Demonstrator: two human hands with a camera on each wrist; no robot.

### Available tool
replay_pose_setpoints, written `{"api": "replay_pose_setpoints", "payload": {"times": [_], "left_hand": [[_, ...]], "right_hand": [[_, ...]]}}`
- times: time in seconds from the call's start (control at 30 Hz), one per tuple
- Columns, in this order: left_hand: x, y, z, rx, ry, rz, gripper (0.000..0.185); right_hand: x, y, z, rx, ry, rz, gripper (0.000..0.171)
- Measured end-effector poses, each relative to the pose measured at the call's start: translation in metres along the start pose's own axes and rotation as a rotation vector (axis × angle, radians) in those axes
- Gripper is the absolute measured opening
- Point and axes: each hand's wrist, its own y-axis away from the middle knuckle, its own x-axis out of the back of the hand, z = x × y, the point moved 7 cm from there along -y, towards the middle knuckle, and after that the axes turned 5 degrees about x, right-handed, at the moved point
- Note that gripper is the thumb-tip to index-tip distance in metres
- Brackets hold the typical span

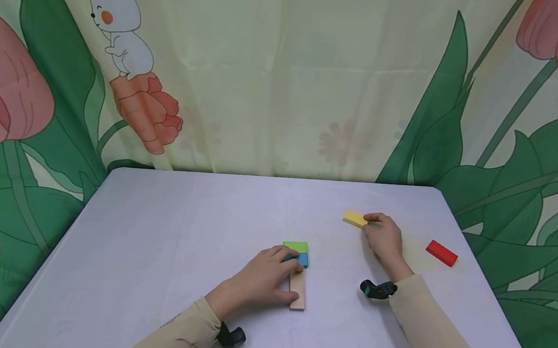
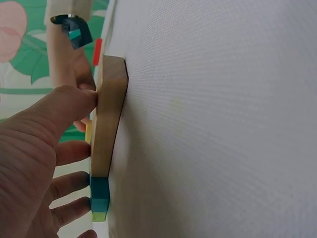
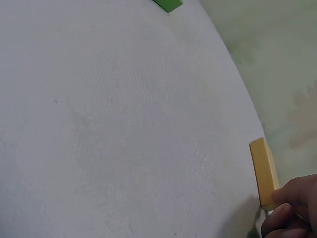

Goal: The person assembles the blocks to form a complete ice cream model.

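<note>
The left hand [image 1: 262,278] rests relaxed fingers on a smooth wooden plank [image 1: 298,289] beside blue [image 1: 302,259] and green blocks [image 1: 296,245]. The right hand [image 1: 383,237] pinches a flat yellow block [image 1: 355,218] on the white cloth-covered table [image 1: 182,232].

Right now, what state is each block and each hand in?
Yellow block: flat on the table, pinched at one end by the right hand.
Red block: flat, untouched.
Green block, blue block, wooden block: flat, in a row, end to end.
Left hand: fingers on the blue and wooden blocks.
</note>
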Motion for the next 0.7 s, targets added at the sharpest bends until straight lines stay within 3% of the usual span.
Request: {"api": "replay_pose_setpoints", "payload": {"times": [0.7], "left_hand": [[-0.003,0.000,-0.001,0.010,0.017,0.000,0.048]], "right_hand": [[-0.031,0.010,-0.022,0.048,0.004,-0.072,0.033]]}}
